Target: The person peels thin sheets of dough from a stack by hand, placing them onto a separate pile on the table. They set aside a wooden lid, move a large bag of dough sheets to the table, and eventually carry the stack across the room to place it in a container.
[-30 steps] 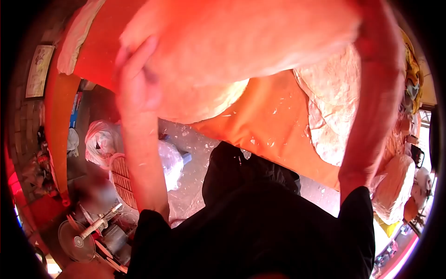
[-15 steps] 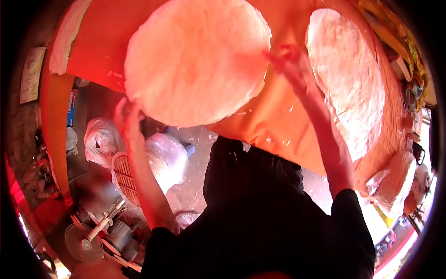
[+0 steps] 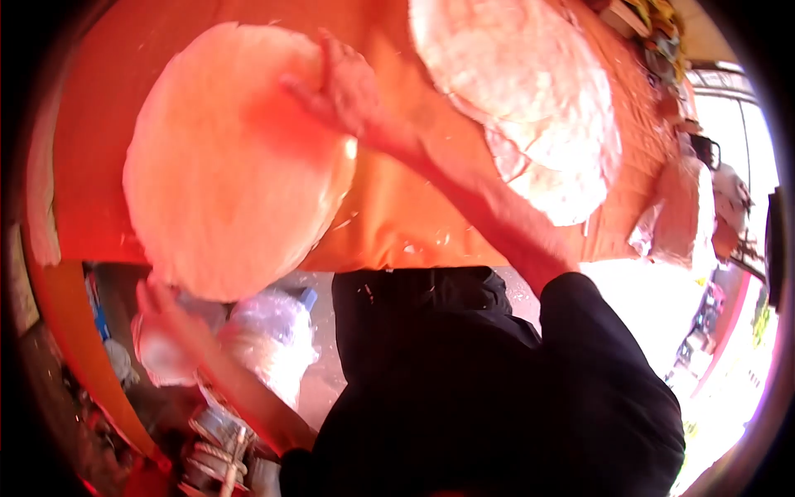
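A large, round, pale flatbread-like sheet (image 3: 215, 166) with ragged edges lies on the orange-covered table (image 3: 397, 224), its lower edge reaching past the table's front edge. Over the upper right part of this sheet is my right hand (image 3: 348, 91), its fingers spread and nothing held in them. My left hand (image 3: 161, 302) is down at the sheet's lower left edge, its fingers blurred by motion and overlapping the rim in this view. Farther right lies a second pale sheet (image 3: 530, 108), longer and more wrinkled, brightly lit on its surface.
Plastic-wrapped bundles (image 3: 269, 335) sit on the floor below the table's front. A wrapped pale bundle (image 3: 679, 211) rests at the right end. Another pale piece (image 3: 43, 182) hangs along the far left edge. Metal items (image 3: 224, 439) stand at lower left.
The view has turned, so both sheets appear farther left. My right hand has gone from the sheet's right rim to above its surface. My left hand stays near the lower left edge.
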Action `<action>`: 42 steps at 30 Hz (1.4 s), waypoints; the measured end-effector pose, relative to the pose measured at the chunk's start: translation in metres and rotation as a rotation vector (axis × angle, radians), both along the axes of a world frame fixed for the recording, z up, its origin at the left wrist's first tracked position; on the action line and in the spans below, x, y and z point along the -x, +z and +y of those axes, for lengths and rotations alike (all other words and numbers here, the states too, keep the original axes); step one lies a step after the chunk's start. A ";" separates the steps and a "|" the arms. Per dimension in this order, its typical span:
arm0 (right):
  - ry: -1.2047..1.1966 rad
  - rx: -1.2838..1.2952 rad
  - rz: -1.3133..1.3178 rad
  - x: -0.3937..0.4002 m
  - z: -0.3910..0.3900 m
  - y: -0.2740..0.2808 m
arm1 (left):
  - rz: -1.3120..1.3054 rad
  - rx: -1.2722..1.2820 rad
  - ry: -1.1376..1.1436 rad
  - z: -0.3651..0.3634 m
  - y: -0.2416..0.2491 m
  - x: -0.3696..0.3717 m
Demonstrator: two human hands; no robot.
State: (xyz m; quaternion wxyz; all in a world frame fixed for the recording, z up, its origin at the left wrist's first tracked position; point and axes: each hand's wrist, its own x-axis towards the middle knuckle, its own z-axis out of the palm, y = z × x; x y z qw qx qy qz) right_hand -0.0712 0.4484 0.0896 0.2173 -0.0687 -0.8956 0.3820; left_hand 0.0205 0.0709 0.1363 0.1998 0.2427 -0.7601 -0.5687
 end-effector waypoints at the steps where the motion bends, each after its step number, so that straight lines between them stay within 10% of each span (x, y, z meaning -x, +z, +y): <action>1: 0.032 -0.037 0.305 -0.027 0.001 0.053 | 0.101 0.098 0.023 0.012 0.012 -0.007; 3: 0.399 -0.002 0.122 -0.076 -0.027 0.124 | 0.103 0.247 0.078 0.025 0.027 -0.018; 8: 0.852 0.142 -0.028 -0.117 -0.067 0.101 | 0.235 0.617 0.045 0.063 0.042 -0.039; 16: 1.177 0.689 -0.016 -0.198 -0.087 0.147 | 0.230 0.329 0.016 0.186 0.057 -0.074; 42: 1.185 1.005 -0.003 -0.252 -0.020 0.164 | 0.169 0.042 -0.475 0.333 0.070 -0.099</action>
